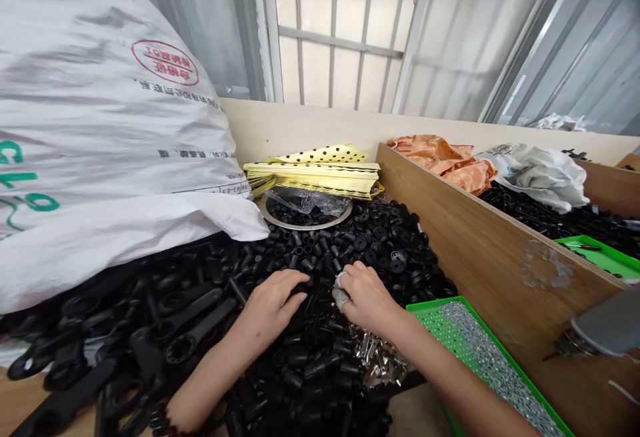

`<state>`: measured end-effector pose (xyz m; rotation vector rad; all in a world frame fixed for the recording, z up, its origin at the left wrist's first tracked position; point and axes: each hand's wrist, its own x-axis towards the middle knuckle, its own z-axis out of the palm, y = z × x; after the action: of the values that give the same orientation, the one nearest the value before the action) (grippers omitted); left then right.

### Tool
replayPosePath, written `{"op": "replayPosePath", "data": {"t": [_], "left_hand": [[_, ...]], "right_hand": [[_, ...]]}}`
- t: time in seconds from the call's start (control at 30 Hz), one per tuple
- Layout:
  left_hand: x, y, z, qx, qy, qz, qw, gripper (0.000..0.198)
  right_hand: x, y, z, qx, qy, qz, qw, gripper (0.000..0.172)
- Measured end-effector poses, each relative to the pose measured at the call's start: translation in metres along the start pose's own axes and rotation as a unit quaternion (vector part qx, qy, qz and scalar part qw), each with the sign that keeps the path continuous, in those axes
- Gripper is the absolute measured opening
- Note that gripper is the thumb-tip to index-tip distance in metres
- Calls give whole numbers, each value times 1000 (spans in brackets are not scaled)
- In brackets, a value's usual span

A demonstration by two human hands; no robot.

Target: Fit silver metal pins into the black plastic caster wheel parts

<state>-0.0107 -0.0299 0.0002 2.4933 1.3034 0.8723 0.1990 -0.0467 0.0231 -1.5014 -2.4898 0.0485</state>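
Note:
My left hand (276,298) hovers at the middle of a big heap of small black plastic parts (325,363), thumb and forefinger apart, nothing visible between them. Opposite it, my right hand (366,295) has its fingers curled inward, with grey-white wrapping on some fingers. Whatever its fingertips hold, if anything, is hidden. Just below the right hand lies a pile of shiny metal clips (380,357). Short black tubes (300,243) and black round caps (395,243) lie beyond the hands. Larger black handle-shaped parts (185,323) are heaped left of my left forearm.
A large white sack (115,110) bulks at the left. Behind the heap are a metal-rimmed bowl (305,226) and yellow dotted sheets (315,178). A wooden divider (480,243) runs along the right, beside a green tray (430,320) with small silvery pieces.

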Motion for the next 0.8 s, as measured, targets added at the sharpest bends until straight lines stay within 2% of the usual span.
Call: {"op": "replayPosePath", "data": {"t": [0.17,0.33,0.5,0.67,0.8], "left_hand": [[12,23,9,-22,-33,80,996,23],[14,37,0,-11,-59,92,994,21],[17,28,-5,75,-95,33,992,17],[25,26,6,196,-129,-47,971,12],[29,32,13,228,-148,-76,959,19]], "right_hand": [[-18,-2,-13,76,14,-32,997,14],[-25,-4,-17,127,29,-19,991,19],[-30,5,-21,129,44,5,991,20],[-38,12,-22,105,38,21,993,21],[-43,11,-21,89,25,21,996,23]]}}
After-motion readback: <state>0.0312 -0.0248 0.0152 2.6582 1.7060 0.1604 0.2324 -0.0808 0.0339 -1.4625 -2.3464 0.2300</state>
